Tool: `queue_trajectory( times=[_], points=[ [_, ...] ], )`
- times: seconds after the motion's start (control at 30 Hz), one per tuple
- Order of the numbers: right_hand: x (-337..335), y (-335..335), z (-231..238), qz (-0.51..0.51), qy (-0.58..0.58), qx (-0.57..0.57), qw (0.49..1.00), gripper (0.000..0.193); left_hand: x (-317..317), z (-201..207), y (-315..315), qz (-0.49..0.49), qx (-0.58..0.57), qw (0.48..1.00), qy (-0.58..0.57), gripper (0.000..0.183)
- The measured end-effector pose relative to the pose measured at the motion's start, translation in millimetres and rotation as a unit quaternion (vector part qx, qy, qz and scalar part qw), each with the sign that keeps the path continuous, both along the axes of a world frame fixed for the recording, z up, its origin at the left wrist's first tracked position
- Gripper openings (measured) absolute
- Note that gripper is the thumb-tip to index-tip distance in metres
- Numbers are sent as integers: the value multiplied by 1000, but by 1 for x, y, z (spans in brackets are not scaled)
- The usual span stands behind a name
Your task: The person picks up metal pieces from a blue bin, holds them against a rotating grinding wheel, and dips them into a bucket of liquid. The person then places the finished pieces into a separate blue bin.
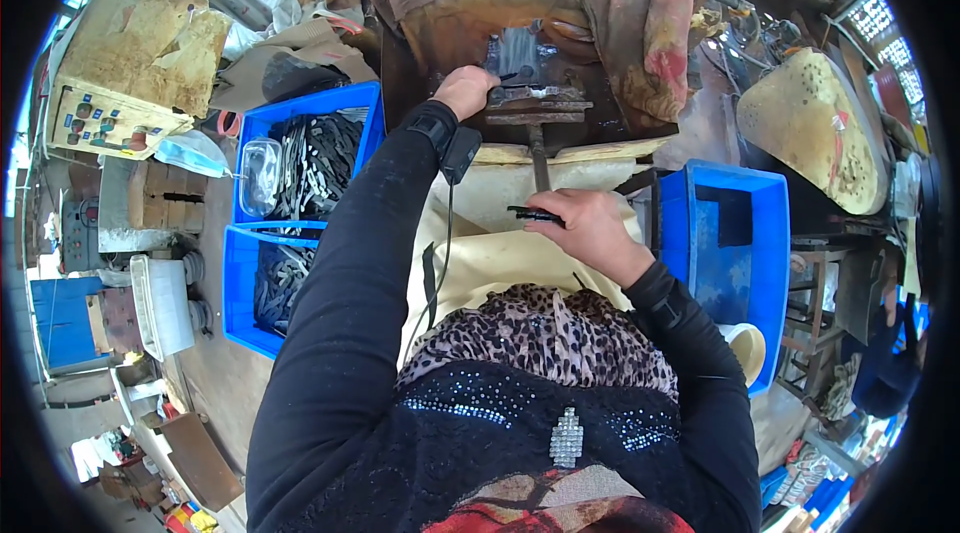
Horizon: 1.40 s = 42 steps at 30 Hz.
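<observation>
Two crates of metal parts (305, 168) at left, press (530, 83) ahead, crate (735, 233) at right, apron (500, 253) on lap

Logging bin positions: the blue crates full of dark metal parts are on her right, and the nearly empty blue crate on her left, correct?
Reversed. In the head view, the filled blue crates are on her left, and the nearly empty blue crate is on her right.

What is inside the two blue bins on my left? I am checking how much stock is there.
Both blue bins hold heaps of dark metal parts. A clear plastic tub lies on the far heap. The left arm covers part of the near bin; deeper layers are hidden.
</observation>
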State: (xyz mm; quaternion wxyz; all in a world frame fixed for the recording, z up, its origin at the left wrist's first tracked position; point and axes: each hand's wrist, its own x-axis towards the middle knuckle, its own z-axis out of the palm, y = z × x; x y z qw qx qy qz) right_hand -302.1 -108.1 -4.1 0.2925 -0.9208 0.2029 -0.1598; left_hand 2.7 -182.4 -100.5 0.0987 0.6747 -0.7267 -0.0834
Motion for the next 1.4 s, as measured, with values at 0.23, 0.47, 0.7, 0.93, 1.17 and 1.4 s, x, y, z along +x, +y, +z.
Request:
queue_trajectory(
  times=[0.23,0.47,0.7,0.93,1.17,1.4],
  points=[
    [2,6,3,-16,4,-90,996,20,2,4,11,-3,-7,1000,-22,28],
    [7,3,3,-2,4,-128,992,21,7,32,40,8,-85,995,-60,28],
    [46,-41,41,-96,-92,-90,987,25,-15,38,78,162,-284,945,11,41],
    [117,-132,64,-211,-126,-144,959,30,-28,33,77,247,-222,941,64,50],
    [163,-207,68,-220,-110,-154,957,33,-27,35,80,247,-201,945,75,52],
    [185,-241,69,-235,-27,-82,968,31,-29,38,81,250,-184,946,90,51]
  ],
)
